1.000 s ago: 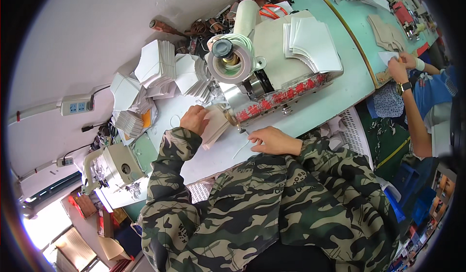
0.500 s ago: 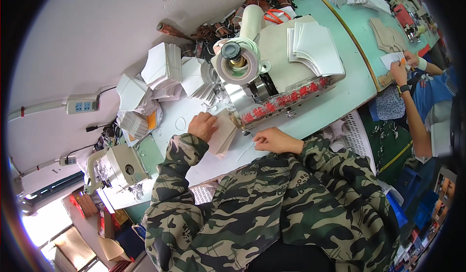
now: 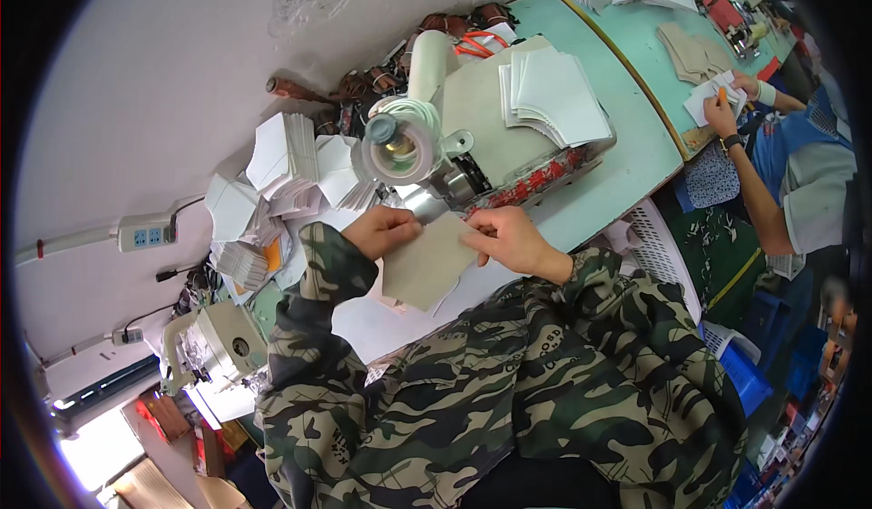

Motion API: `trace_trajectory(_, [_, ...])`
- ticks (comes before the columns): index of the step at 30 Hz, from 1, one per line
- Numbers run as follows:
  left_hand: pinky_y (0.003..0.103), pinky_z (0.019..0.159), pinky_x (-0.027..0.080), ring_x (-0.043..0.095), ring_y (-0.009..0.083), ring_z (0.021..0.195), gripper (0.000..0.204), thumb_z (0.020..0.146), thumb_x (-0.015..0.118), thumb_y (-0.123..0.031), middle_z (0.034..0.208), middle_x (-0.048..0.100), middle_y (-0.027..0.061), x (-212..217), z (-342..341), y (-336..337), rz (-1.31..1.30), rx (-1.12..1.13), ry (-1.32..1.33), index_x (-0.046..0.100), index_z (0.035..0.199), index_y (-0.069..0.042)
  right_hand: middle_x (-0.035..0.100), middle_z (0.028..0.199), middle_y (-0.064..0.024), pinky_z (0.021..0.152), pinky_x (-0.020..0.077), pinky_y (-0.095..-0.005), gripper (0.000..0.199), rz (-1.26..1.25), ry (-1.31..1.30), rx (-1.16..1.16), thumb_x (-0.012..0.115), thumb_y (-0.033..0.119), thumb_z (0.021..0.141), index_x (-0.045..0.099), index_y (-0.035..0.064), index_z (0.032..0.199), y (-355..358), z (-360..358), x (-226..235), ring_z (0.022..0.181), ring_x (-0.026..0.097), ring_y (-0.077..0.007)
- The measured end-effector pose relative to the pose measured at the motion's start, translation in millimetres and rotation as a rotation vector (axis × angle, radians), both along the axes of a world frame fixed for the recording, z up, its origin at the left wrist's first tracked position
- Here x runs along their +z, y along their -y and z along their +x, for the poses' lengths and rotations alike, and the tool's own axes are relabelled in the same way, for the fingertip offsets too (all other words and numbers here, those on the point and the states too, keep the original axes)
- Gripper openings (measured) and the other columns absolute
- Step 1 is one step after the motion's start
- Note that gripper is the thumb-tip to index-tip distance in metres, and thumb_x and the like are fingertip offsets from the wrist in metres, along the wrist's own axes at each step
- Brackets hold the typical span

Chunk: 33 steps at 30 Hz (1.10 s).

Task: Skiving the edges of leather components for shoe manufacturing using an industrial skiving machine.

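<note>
Between my two hands is a flat beige sheet piece (image 3: 425, 271), its exact material unclear. My left hand (image 3: 383, 229) pinches its upper left edge with thumb and fingers. At the upper right edge, my right hand (image 3: 516, 242) grips it, fingers closed. The piece hangs just in front of a beige machine (image 3: 472, 100) with a round knob and red marks along its front edge. A stack of white cut pieces (image 3: 559, 100) lies on the machine's flat top.
Several stacks of white pieces (image 3: 283, 157) stand on the table's left side. A second machine (image 3: 222, 338) is further left. A screwdriver handle (image 3: 295, 89) and orange-handled scissors (image 3: 481, 44) lie behind. At right, a co-worker's hands (image 3: 731, 105) hold white pieces.
My hands, apart before, have come together on the beige piece, now lifted and spread between them. The view has shifted slightly, and the machine appears further left.
</note>
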<state>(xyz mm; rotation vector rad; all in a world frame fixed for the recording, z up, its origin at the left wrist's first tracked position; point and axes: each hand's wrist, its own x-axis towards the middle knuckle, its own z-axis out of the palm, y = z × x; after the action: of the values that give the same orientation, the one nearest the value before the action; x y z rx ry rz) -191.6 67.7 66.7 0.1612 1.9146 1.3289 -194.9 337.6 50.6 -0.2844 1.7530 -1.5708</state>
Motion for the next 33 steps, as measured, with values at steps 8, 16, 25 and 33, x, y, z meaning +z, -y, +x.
trace_trajectory(8, [0.03,0.074,0.049,0.062,0.0135,0.082,0.03,0.09,0.059,-0.03,0.091,0.068,0.0086,9,-28,-7,-0.375,0.063,-0.043,0.07,0.106,-0.008,0.068,0.078,-0.0143,0.065,0.0513,-0.0394,0.028,0.269,-0.735,0.184,0.069,0.029,0.078,0.067,0.0064,0.095,-20,-64,14,0.07,0.066,-0.0313])
trace_trajectory(16, [0.029,0.051,0.046,0.062,0.0169,0.061,0.027,0.096,0.048,-0.021,0.068,0.062,0.0092,4,7,-24,-0.201,0.169,-0.174,0.063,0.094,0.002,0.067,0.082,-0.0151,0.066,0.0498,-0.0358,0.028,0.204,-0.829,0.373,0.069,0.019,0.074,0.066,0.0039,0.098,-15,-122,38,0.069,0.064,-0.0288])
trace_trajectory(25, [0.026,0.048,0.04,0.055,0.011,0.056,0.032,0.096,0.051,-0.027,0.062,0.056,0.0007,-10,29,-20,-0.206,0.201,-0.075,0.064,0.091,0.001,0.065,0.072,-0.0021,0.055,0.0447,-0.0235,0.014,0.203,-0.204,0.126,0.07,0.012,0.084,0.065,-0.0013,0.087,-17,-6,-9,0.063,0.057,-0.0064])
trace_trajectory(33, [0.035,0.056,0.045,0.06,0.0217,0.056,0.039,0.092,0.053,-0.031,0.062,0.06,0.0123,13,-25,-48,-0.49,0.055,-0.232,0.066,0.08,0.003,0.068,0.082,-0.0063,0.062,0.0483,-0.0228,0.021,0.007,0.091,-0.061,0.069,0.012,0.085,0.066,-0.0046,0.099,-42,-19,-10,0.072,0.061,-0.0082])
